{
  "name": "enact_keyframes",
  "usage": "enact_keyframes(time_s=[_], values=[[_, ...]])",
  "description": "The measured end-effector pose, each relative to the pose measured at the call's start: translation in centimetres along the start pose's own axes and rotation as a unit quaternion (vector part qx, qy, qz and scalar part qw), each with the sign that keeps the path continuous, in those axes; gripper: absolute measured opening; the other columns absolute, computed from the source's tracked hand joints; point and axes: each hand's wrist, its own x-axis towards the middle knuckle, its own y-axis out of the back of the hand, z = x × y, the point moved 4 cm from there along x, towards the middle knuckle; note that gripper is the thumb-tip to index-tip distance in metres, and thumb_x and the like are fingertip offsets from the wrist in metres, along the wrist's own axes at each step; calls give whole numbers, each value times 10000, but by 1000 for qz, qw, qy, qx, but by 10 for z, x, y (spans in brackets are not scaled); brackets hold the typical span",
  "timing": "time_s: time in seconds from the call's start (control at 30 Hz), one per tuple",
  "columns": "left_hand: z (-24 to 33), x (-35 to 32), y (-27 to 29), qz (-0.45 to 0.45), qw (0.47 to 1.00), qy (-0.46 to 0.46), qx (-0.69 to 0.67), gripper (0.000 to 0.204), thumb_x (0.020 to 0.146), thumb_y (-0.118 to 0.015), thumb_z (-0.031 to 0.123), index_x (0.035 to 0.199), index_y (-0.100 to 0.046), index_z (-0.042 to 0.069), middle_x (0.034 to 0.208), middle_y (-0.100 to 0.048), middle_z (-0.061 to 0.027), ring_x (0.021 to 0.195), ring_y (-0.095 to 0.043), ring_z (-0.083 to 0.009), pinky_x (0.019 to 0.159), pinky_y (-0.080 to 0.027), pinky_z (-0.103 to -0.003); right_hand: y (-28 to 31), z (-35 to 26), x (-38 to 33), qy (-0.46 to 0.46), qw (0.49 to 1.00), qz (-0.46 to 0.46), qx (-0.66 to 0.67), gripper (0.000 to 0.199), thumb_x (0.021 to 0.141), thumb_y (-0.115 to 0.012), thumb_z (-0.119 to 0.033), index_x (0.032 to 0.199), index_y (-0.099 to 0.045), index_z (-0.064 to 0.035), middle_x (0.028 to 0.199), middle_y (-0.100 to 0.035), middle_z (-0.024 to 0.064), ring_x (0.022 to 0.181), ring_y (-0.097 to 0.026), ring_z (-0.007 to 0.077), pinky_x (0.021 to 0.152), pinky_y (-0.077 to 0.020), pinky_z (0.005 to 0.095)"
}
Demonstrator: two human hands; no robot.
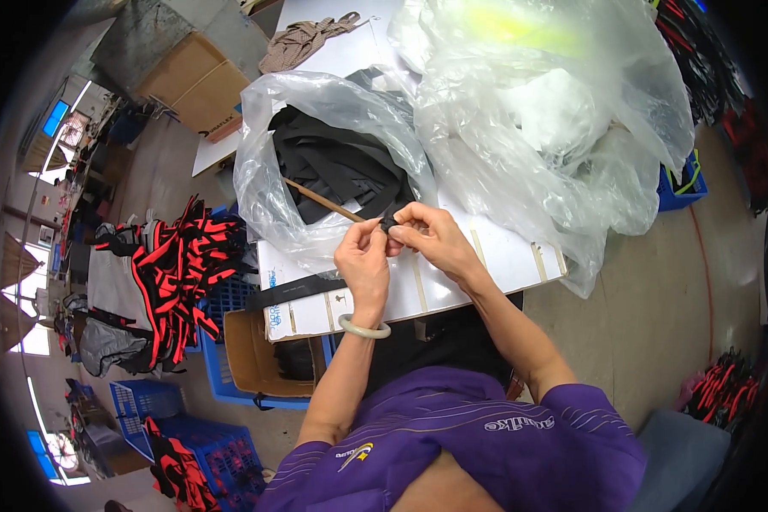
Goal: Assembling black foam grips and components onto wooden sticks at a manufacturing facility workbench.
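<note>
My two hands meet above the near part of the white table, fingertips close together. The left hand [367,258], with a pale bangle [363,328] at the wrist, is closed in a pinch at the end of a thin brown stick [324,200]. The stick slants up and left over the bag. My right hand [441,244] pinches a small black piece [387,224], whose exact kind is hidden by the fingers. Just beyond, a clear plastic bag [260,158] stands open, filled with black straps [337,158]. A flat black strap [290,291] lies by the left hand.
A large clear plastic bag [555,154] covers the table's right side. A bunched checked cloth [307,41] lies at the back. On the left are a red-and-black pile [179,273], an open cardboard box [269,350] and blue crates [209,448]. A blue bin [681,189] stands right.
</note>
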Motion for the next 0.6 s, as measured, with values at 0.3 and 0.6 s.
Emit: enact_keyframes(time_s=[0.3, 0.6], values=[[-1, -8, -32, 79, 983, -144, 79, 81, 828, -624, 16, 896, -663, -5, 794, -630, -4, 632, -489, -37, 536, -389, -181, 10, -18, -15, 182, 930, 266, -178, 162, 803, -582, 40, 952, -646, 38, 866, -638, 121, 708, -624, 157, 612, -492, 256], [-13, 6, -35, 73, 997, 25, -23, 64, 846, -570, 21, 849, -618, -21, 715, -588, 9, 603, -499, -48, 525, -403, -198, 4, -15, -21, 194, 905, 333, -182, 262, 785, -600, 63, 1039, -542, 35, 823, -625, 116, 671, -588, 143, 593, -469, 263]])
